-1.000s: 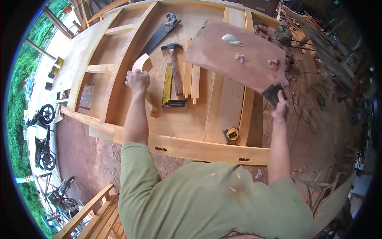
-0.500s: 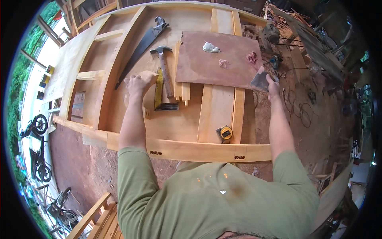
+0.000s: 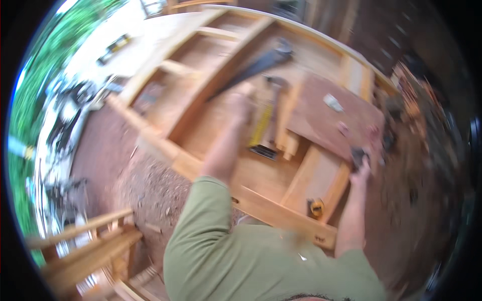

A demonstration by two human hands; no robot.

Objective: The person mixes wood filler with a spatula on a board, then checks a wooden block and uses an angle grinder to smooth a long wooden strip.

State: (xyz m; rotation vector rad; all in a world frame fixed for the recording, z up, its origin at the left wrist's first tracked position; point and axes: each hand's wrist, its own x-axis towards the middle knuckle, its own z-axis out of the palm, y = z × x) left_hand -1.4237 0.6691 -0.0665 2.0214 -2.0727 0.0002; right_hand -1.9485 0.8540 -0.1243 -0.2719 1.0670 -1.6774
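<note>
My left hand (image 3: pixel 238 106) is closed over the wooden frame's panel, beside the handsaw (image 3: pixel 261 63). A pale tan patch shows at its fingers, too blurred to name. In my right hand (image 3: pixel 359 173) is a dark flat putty knife (image 3: pixel 358 156), at the near right corner of a reddish-brown board (image 3: pixel 321 118). On that board lie a white lump of paste (image 3: pixel 332 102) and pink lumps of putty (image 3: pixel 343 128). Between my hands are a hammer (image 3: pixel 271 113) and a yellow try square (image 3: pixel 262 125) with a dark stock.
The board rests across the large wooden frame (image 3: pixel 201 145) and some narrow wood strips (image 3: pixel 287 143). A yellow-black tape measure (image 3: pixel 316 207) sits near the frame's front edge. Slatted wooden furniture (image 3: pixel 90 246) stands at lower left. Scrap wood (image 3: pixel 411 95) is piled at far right.
The whole view has swung, so the frame and tools appear tilted and further right, with motion blur. My right hand still has the putty knife at the board's corner; my left stays closed.
</note>
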